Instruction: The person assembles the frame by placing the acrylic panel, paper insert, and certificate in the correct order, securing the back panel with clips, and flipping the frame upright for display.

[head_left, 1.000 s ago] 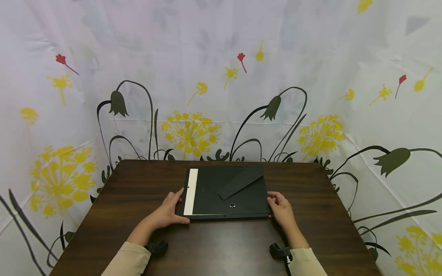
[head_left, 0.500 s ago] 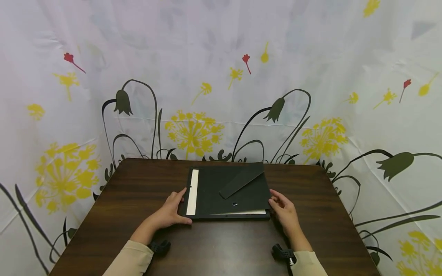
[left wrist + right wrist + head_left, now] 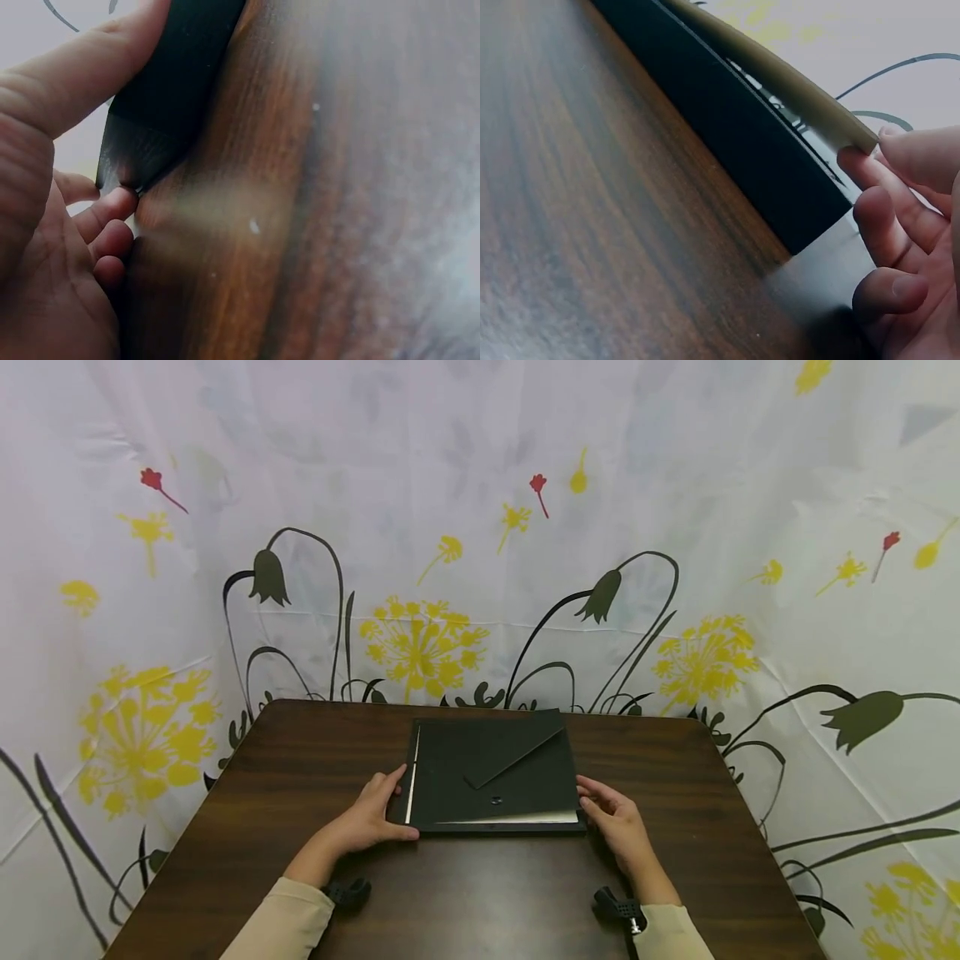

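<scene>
A black picture frame [image 3: 487, 829] lies face down on the wooden table. Its black backing board [image 3: 450, 756] carries a folded easel leg [image 3: 517, 758] and a small metal hanger [image 3: 496, 800]. My left hand [image 3: 363, 820] grips the frame's near left corner, thumb along the front side and fingers at the left side. With thumb and fingers, my right hand [image 3: 613, 820] pinches the board's right edge. In the right wrist view the backing board [image 3: 802, 90] is tilted up, with a gap above the frame's side [image 3: 720, 127]. White shows along the left and near edges.
The dark wooden table [image 3: 480, 902] extends around the frame on all sides. Behind it hangs a white curtain [image 3: 465, 510] printed with flowers. A dark strap device sits on each wrist, the left one [image 3: 348, 893] and the right one [image 3: 617, 906].
The right hand has lifted the backing board's right side and slid it left; the white strip at the left has narrowed and one has appeared along the near edge. The left hand keeps its grip.
</scene>
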Action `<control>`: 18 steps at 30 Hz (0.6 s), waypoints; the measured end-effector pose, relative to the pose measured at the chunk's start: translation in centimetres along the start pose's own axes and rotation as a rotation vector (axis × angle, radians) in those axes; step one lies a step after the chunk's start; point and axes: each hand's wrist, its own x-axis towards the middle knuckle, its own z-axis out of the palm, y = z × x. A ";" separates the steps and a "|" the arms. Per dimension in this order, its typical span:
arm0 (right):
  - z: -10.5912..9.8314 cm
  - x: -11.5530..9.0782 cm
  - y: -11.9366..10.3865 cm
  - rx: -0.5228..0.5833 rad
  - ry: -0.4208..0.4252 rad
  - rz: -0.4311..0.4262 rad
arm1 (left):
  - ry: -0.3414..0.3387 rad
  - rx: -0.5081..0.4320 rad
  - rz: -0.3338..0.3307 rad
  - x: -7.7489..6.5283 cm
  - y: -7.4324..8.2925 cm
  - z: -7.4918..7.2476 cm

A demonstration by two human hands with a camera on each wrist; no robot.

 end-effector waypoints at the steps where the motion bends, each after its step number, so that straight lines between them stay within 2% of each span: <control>1: 0.0 0.0 0.0 -0.011 -0.006 -0.013 | 0.001 -0.006 0.002 0.0 0.1 0.0; 6: 0.1 -0.2 -0.3 -0.027 -0.010 -0.047 | -0.007 -0.034 0.005 0.2 0.3 0.0; 12: 0.0 -0.2 -0.4 -0.031 -0.038 -0.070 | -0.017 -0.043 -0.022 0.2 0.0 0.1; 18: -0.1 -0.3 -0.1 -0.051 -0.074 -0.061 | -0.023 -0.083 -0.045 -0.2 -0.1 0.2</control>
